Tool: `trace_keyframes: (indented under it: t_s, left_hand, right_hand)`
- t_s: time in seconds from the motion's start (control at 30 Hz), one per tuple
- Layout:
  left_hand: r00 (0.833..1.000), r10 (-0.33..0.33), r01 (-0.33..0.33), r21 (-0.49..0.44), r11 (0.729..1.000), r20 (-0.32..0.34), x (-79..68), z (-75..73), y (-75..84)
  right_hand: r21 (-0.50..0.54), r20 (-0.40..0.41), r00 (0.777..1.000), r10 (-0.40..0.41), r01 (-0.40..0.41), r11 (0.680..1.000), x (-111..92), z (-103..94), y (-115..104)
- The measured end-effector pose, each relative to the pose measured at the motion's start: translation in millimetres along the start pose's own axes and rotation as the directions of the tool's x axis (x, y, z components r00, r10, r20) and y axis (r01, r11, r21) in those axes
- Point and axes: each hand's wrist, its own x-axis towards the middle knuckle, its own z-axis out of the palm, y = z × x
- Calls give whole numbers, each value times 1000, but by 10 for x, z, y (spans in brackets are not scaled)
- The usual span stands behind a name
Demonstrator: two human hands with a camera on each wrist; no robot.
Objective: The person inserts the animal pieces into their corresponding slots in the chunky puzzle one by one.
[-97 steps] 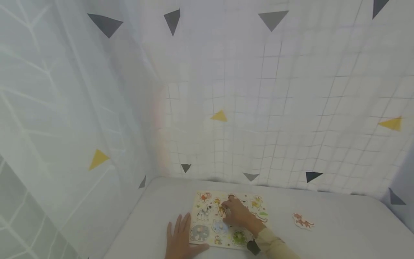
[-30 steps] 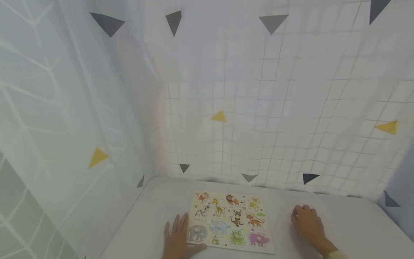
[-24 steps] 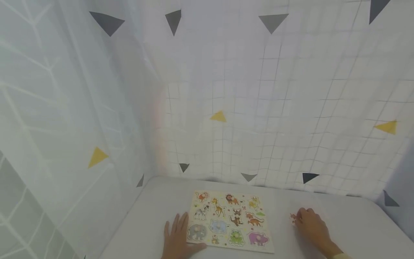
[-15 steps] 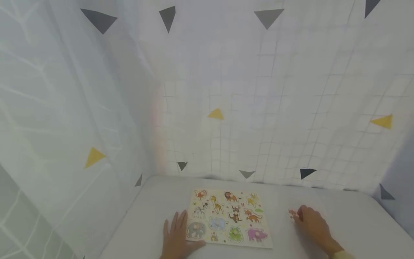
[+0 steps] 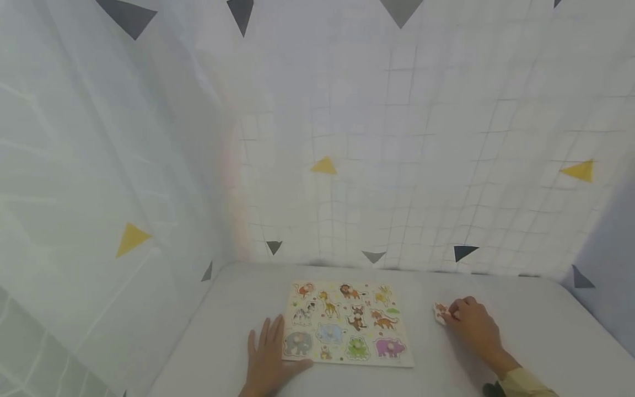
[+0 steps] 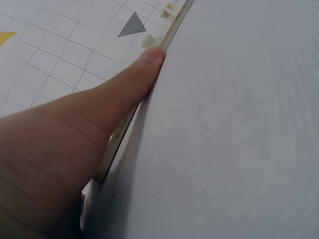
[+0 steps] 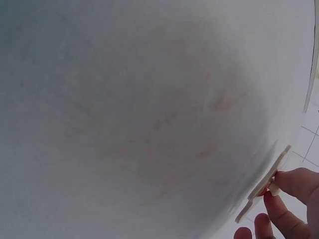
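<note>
My left hand (image 5: 270, 358) lies with straight fingers along the left edge of a wooden animal peg puzzle board (image 5: 347, 362), its thumb against the front edge. In the left wrist view that thumb (image 6: 134, 74) touches the board's side, with small pegs (image 6: 148, 41) standing up beyond it. To the right of the board, my right hand (image 5: 473, 328) pinches a flat puzzle piece (image 5: 440, 313) with a reddish-orange animal on it. The right wrist view shows thumb and forefinger on the peg (image 7: 273, 188) of the piece, which stands tilted close over the table.
The board carries several animal pictures, among them a grey elephant (image 5: 297, 344), a green frog (image 5: 357, 348) and a purple hippo (image 5: 390, 348). A white tabletop (image 5: 223, 309) surrounds it. Behind rises a white cloth wall (image 5: 372, 193) with triangles.
My right hand has left the board, moved right to the loose piece and pinched it, turning it a little. The left hand stays at the board's edge. The head view has shifted slightly.
</note>
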Motion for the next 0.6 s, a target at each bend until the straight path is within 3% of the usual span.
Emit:
trace_keyframes:
  t_s: [0.23, 0.43, 0.6]
  left_hand:
    - [1000, -12, 12, 12, 1000, 14, 9, -3, -30]
    - [999, -24, 24, 1, 1000, 30, 23, 26, -39]
    - [1000, -19, 19, 5, 1000, 25, 27, 13, -20]
  right_hand:
    - [59, -2, 1000, -5, 5, 998, 0, -10, -199]
    - [143, 44, 998, 33, -39, 989, 26, 5, -355]
    - [184, 29, 1000, 11, -16, 983, 15, 55, -450]
